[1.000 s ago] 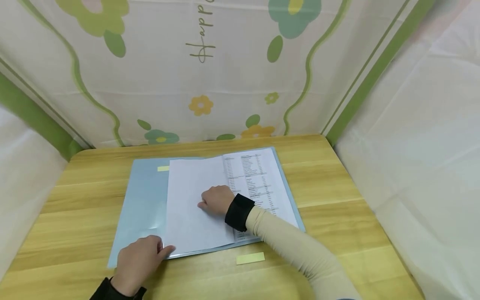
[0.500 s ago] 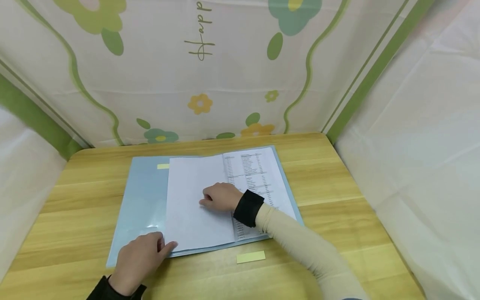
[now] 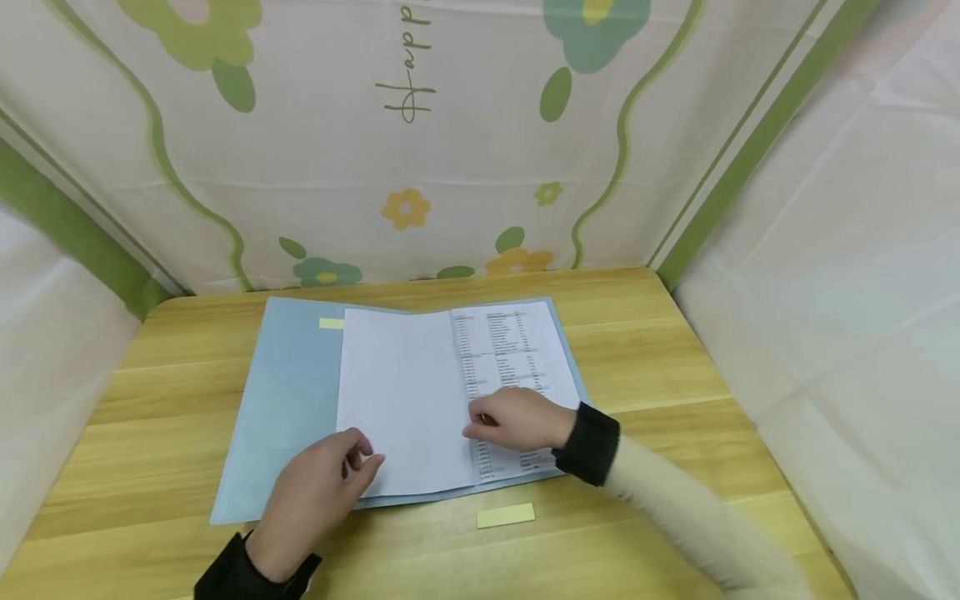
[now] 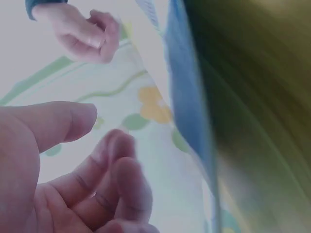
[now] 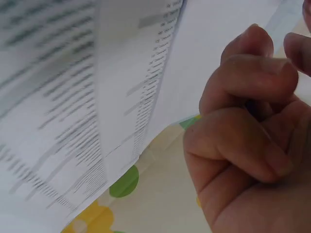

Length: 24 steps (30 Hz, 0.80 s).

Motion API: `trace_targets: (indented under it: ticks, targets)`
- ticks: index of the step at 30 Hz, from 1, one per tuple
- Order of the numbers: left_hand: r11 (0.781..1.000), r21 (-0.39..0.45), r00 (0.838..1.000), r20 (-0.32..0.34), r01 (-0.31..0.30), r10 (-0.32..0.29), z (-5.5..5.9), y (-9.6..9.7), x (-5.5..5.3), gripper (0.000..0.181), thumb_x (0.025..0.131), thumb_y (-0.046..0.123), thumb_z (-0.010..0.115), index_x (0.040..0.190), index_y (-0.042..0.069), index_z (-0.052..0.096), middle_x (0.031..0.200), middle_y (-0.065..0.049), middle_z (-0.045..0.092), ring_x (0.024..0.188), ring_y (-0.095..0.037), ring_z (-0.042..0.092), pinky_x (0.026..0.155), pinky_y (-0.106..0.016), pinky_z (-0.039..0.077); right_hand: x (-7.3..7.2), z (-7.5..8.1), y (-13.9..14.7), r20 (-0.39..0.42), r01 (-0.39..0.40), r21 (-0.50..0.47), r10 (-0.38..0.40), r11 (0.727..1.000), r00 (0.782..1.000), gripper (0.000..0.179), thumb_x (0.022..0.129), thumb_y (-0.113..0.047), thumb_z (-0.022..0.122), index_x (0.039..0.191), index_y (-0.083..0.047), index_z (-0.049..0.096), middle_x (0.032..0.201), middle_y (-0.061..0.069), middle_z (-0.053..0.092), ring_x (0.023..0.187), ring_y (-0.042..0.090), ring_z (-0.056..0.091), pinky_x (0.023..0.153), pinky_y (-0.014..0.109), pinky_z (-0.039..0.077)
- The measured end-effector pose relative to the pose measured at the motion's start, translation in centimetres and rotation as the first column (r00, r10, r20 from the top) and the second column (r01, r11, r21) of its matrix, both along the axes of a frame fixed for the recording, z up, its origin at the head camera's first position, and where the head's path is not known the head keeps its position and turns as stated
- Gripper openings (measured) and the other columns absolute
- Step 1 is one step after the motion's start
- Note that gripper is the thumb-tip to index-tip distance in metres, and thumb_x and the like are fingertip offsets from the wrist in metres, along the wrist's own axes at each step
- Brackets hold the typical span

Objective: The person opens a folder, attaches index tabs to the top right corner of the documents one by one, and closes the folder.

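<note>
- Left grip (image 3: 318, 493): fingers parted, empty, at the blank white paper page's (image 3: 405, 392) near corner.
- Right grip (image 3: 517, 419): curled closed, empty, over the white printed paper page (image 3: 510, 358).
- Blue plastic folder (image 3: 288, 392): beneath both grips.
- Handling: I'd smooth pages lightly, judging creases likely otherwise.

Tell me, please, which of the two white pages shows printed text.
The right page, partly hidden by the right hand; the left page shows none.

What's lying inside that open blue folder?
Inside the blue folder lie a white page with no visible print and, to its right, a printed sheet. The right hand hides part of that print; anything underneath the pages is covered.
</note>
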<state>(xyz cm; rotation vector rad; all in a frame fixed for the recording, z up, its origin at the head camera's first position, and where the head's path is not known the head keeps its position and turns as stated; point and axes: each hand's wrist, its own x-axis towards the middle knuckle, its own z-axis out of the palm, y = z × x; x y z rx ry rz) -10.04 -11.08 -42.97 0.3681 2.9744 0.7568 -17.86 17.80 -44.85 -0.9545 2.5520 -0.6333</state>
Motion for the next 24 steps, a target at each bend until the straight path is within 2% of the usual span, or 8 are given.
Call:
trace_targets:
  ticks: [3,10,15,19,24]
  targets:
    - [0.999,0.028,0.999,-0.030,0.018,-0.017,0.2,1.6,0.0,0.013,0.090,0.021,0.079,0.098,0.014,0.071,0.083,0.005,0.061,0.075,-0.010,0.055,0.069,-0.031,0.048,1.5,0.2,1.9,0.018,0.006,0.001,-0.006,1.000,1.000,0.029,0.102,-0.033,0.064,0.077,-0.023,0.055,0.059,-0.011,0.039,0.053,0.003,0.043,0.053,0.020,0.032]
    - [0.993,0.047,0.990,-0.102,0.106,-0.101,-0.5,4.3,-0.5,0.029,0.087,0.022,0.083,0.110,0.009,0.072,0.104,-0.005,0.070,0.090,-0.017,0.065,0.076,-0.036,0.054,4.6,-0.6,5.4,0.051,0.023,-0.017,-0.022,1.000,0.998,0.027,0.100,-0.028,0.067,0.078,-0.023,0.054,0.060,-0.014,0.039,0.052,-0.001,0.040,0.051,0.018,0.030]
    - [0.982,0.019,0.979,-0.086,0.187,-0.185,-1.7,6.2,-1.3,0.037,0.088,0.020,0.081,0.120,0.005,0.070,0.117,-0.010,0.070,0.105,-0.025,0.068,0.088,-0.042,0.055,6.2,-1.5,6.6,0.057,0.047,-0.001,-0.047,0.999,0.997,0.022,0.097,-0.031,0.072,0.085,-0.023,0.056,0.060,-0.016,0.040,0.053,-0.002,0.040,0.052,0.018,0.030]
    - [0.958,-0.040,0.954,-0.085,0.284,-0.286,-3.5,7.4,-1.8,0.055,0.089,0.025,0.081,0.135,0.002,0.063,0.136,-0.015,0.063,0.125,-0.033,0.060,0.099,-0.052,0.050,7.4,-2.4,6.5,0.039,0.064,0.032,-0.065,0.997,0.997,0.024,0.090,-0.034,0.078,0.092,-0.021,0.058,0.062,-0.016,0.042,0.053,-0.001,0.040,0.052,0.019,0.033]
    - [0.935,-0.089,0.939,-0.006,0.343,-0.345,-5.3,8.0,-1.6,0.072,0.088,0.039,0.079,0.148,0.009,0.053,0.156,-0.013,0.045,0.145,-0.042,0.037,0.104,-0.078,0.029,8.6,-3.4,5.8,-0.028,0.058,0.113,-0.055,0.992,0.998,0.038,0.084,-0.042,0.082,0.102,-0.020,0.057,0.069,-0.015,0.045,0.058,0.001,0.042,0.054,0.022,0.036]
